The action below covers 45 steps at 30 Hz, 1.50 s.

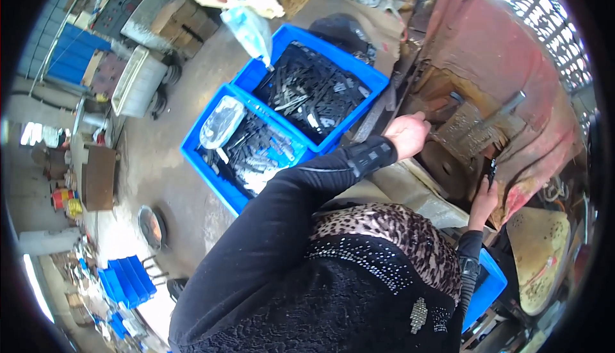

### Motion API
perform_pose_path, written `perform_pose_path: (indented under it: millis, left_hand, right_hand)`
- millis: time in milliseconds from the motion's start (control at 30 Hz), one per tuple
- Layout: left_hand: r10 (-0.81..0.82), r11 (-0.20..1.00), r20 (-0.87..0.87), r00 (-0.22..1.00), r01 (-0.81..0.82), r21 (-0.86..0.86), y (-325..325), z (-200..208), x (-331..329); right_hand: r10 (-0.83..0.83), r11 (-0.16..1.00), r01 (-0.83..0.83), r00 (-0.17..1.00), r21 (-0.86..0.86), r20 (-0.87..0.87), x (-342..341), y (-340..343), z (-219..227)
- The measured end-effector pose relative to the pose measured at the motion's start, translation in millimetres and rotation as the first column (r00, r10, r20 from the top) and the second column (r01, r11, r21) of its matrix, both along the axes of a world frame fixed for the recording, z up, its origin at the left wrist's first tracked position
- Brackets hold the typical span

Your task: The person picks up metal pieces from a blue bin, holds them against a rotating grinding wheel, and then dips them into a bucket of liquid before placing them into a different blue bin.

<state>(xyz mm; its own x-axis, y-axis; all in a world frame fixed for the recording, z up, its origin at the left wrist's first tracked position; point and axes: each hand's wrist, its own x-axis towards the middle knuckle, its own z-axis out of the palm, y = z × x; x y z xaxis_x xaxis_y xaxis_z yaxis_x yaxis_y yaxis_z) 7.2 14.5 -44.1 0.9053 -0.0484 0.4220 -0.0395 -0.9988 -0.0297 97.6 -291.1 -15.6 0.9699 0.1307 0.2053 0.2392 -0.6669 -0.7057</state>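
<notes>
My left hand (pixel 409 136) is closed at the near left edge of a dirt-covered machine (pixel 464 132). Its fingertips are turned away, so what they hold, if anything, is hidden. On the right, my right hand (pixel 485 202) grips a small dark metal piece (pixel 492 168), which sticks up past the fingers. Between the hands lies a dark round disc (pixel 445 168) in the machine's recess. A metal rod (pixel 506 109) slants up behind it. A stained reddish cloth (pixel 493 32) drapes around the machine's back and right side.
Two blue bins (pixel 378 93) full of dark flat metal pieces (pixel 314 90) stand left of my left arm. A clear plastic tub (pixel 222 122) sits on the nearer bin's pieces. Another blue bin (pixel 488 289) is below my right forearm. A white crate (pixel 138 84) stands farther left.
</notes>
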Motion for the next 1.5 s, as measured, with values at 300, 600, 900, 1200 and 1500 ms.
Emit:
perform_pose_path:
  millis: [300,600,900,1200,1500]
  left_hand:
    - [0.014,0.914,-0.06,0.998,-0.038,-0.404,-7.5,10.5,-1.1]
    - [0.038,0.315,-0.001,0.999,-0.013,-0.949,19.5,93.8,-58.2]
    - [0.857,0.503,0.204,0.473,-0.685,-0.527,163.6,-6.7,-299.6]
    - [0.998,0.066,0.011,0.069,-0.87,-0.489,234.8,-124.6,-462.0]
    - [0.953,-0.179,-0.276,-0.125,-0.967,-0.181,207.9,-141.2,-437.1]
  right_hand:
    - [0.052,0.99,-0.048,0.998,-0.129,0.033,16.3,-11.6,-10.5]
    - [0.103,0.994,-0.107,0.991,-0.039,-0.091,25.2,-17.3,-14.7]
    - [0.13,0.986,-0.146,0.976,-0.08,-0.174,30.3,-22.1,-14.8]
    - [0.081,0.982,-0.127,0.951,-0.139,-0.3,25.3,-15.5,-4.0]
    - [0.168,0.971,-0.196,0.967,-0.135,-0.194,34.4,-22.4,-14.6]
